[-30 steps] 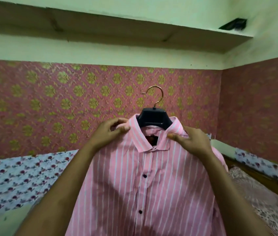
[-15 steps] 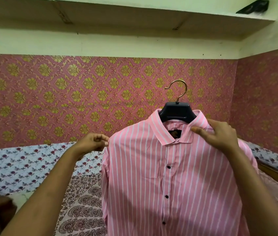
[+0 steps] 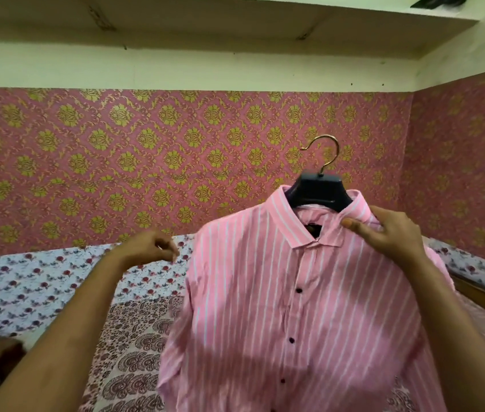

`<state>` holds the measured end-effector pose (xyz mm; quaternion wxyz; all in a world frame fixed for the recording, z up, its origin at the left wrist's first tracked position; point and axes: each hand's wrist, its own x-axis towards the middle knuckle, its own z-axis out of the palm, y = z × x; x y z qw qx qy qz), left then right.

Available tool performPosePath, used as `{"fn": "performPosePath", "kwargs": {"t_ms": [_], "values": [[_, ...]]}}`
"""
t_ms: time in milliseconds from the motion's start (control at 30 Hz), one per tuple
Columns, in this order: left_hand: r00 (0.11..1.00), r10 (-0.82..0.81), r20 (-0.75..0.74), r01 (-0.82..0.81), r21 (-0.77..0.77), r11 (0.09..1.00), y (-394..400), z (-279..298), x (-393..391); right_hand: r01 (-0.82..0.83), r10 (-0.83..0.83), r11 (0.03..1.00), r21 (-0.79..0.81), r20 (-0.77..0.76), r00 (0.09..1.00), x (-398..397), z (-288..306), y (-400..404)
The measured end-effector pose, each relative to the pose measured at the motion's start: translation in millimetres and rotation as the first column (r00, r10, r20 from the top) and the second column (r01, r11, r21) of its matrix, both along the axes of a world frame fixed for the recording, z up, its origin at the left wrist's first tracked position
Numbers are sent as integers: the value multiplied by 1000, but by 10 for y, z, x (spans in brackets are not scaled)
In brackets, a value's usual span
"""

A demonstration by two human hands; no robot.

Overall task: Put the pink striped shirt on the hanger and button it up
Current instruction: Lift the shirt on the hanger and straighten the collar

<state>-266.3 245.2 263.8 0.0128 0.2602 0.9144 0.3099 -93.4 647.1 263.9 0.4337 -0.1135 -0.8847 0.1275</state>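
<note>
— Pink, white-striped: the shirt (image 3: 309, 307) hangs buttoned on the black hanger (image 3: 318, 193), above the bed (image 3: 134, 346). Who holds it?

— The right hand (image 3: 390, 236) pinches the collar just below the hanger. The left hand (image 3: 149, 248) is beside the shirt's shoulder, apart from it, blurred, fingers loosely curled, holding nothing.

One head-worn camera looks forward, close to the shirt (image 3: 295, 292), facing the wallpapered wall (image 3: 116, 162).
</note>
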Motion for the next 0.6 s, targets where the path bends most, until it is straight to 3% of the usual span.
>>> {"fn": "performPosePath", "kwargs": {"t_ms": [67, 133, 300, 433, 600], "values": [[998, 48, -38, -40, 205, 978, 37, -41, -21, 19, -20, 999, 44, 34, 999, -34, -32, 10], [1000, -6, 0, 5, 302, 953, 126, -47, -1, 22, -27, 995, 94, 54, 998, -74, -64, 0], [968, -133, 215, 103, 144, 984, 292, -172, 52, -28, 20, 991, 128, 64, 998, -79, -58, -45], [964, -132, 230, 85, 204, 975, 276, -324, 1, 4, -18, 988, 156, 86, 996, -43, -86, 61], [993, -21, 118, -15, 292, 956, 277, -250, -51, -30, 15, 988, 148, 101, 995, -60, -176, 83]]}}
